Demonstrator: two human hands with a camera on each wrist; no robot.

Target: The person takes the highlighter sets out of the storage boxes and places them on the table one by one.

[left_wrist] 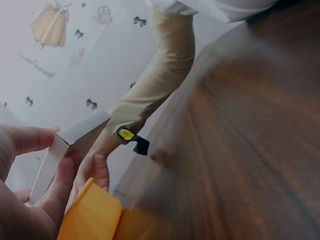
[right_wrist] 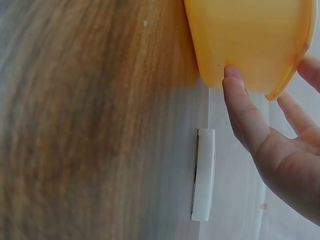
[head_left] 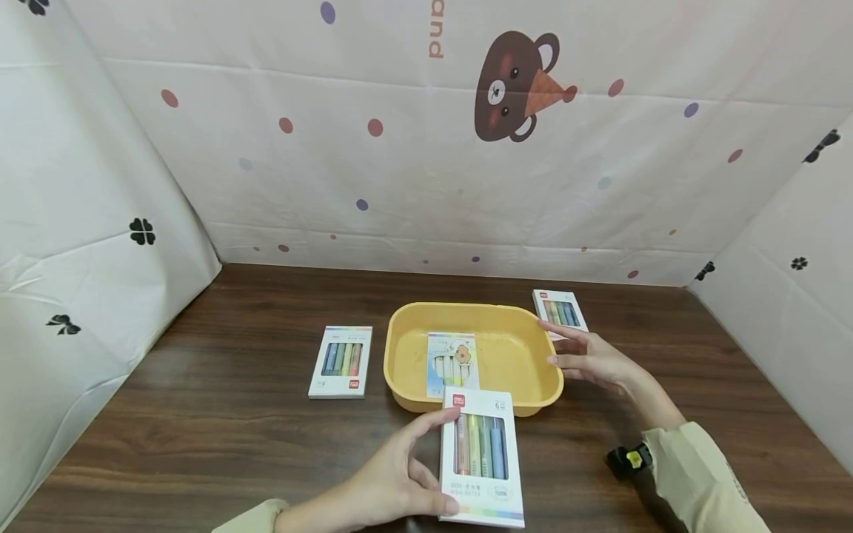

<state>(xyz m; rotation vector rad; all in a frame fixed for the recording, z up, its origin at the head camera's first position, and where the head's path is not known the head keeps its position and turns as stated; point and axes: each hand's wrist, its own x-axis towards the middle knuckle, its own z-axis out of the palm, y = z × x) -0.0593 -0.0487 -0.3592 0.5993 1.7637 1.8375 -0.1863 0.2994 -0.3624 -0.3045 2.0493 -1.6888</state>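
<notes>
My left hand [head_left: 400, 474] holds a white box of coloured pens [head_left: 483, 503] by its left side, thumb near the bottom and a finger near the top. The box has a clear window and stands in front of the yellow plastic basin [head_left: 513, 318], overlapping its near rim in the head view. At the basin's right side, my right hand [head_left: 593, 359] grips the rim; the right wrist view shows a fingertip [right_wrist: 232, 75] against the outer wall. Inside the basin lies another pen box [head_left: 453, 344] with a light blue, picture-printed face, its lower part hidden.
A similar white pen box [head_left: 340, 363] lies left of the basin. Behind the right hand, another pen box [head_left: 560, 307] is partly covered. The dark wooden table [head_left: 220, 414] meets a printed white cloth [head_left: 413, 185] at the back and sides.
</notes>
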